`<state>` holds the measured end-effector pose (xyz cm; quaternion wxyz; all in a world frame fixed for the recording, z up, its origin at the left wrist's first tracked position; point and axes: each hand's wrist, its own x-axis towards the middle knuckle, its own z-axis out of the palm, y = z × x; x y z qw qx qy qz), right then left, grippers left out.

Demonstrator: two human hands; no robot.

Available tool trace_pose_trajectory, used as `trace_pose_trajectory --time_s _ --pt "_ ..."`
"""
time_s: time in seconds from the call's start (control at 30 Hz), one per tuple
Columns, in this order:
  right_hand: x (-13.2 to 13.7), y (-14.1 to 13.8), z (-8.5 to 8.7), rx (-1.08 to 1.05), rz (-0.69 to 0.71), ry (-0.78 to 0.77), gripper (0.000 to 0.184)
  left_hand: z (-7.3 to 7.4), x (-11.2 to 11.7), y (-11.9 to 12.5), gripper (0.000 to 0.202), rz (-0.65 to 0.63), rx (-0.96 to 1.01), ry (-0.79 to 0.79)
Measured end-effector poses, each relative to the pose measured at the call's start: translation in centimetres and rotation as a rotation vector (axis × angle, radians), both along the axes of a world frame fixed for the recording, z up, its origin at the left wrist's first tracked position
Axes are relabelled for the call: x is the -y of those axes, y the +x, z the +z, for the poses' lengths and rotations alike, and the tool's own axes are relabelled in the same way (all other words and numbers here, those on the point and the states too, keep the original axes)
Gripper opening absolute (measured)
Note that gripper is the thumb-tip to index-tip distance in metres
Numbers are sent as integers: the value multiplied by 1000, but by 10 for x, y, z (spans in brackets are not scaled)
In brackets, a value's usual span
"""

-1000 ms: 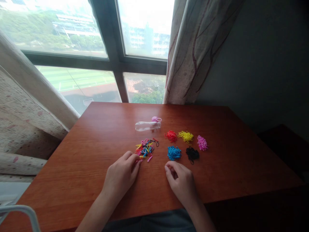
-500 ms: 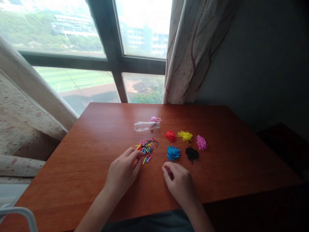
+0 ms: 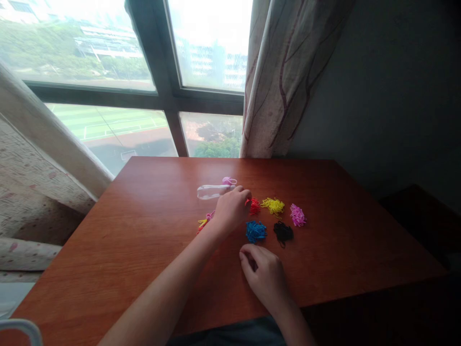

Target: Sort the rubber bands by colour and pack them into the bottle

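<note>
My left hand (image 3: 230, 209) reaches forward over the mixed pile of small coloured rubber bands (image 3: 203, 221), hiding most of it. Its fingertips are pinched together right at the red pile (image 3: 255, 206); what they hold is too small to make out. My right hand (image 3: 264, 276) rests on the wooden table (image 3: 144, 240) with fingers curled, just in front of the blue pile (image 3: 256, 231). Beyond lie the yellow pile (image 3: 272, 206), the black pile (image 3: 283, 232) and the pink pile (image 3: 297, 215). A clear small bottle (image 3: 211, 191) lies on its side with a pink cap (image 3: 229, 181) beside it.
A window (image 3: 118, 72) and a patterned curtain (image 3: 284, 77) stand behind the table's far edge. A dark wall is on the right. A white chair frame (image 3: 21, 329) shows at the lower left corner.
My left hand has moved from the near side of the mixed pile forward and right to the red pile. My right hand has stayed in place.
</note>
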<state>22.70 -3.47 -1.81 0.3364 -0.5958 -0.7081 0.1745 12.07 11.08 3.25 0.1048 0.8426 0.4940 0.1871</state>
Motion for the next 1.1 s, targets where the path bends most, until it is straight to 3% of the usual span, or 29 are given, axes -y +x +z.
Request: trace_pose_trajectory --time_s 0.13,0.33,0.47,0.63,1.1 --pt "1 -1 0 -11 3 -15 15 0 6 -7 15 15 10 -8" --pt "2 -1 0 23 3 -34 14 2 35 -52 14 33 40 -36" --pt "1 -1 0 47 -3 -55 14 -9 61 -91 13 48 141 -82" --pt "-1 -4 1 98 -9 -57 15 -23 90 -127 17 155 171 -94" --pt "-17 -39 7 159 16 -36 12 -34 103 -132 21 213 11 -79"
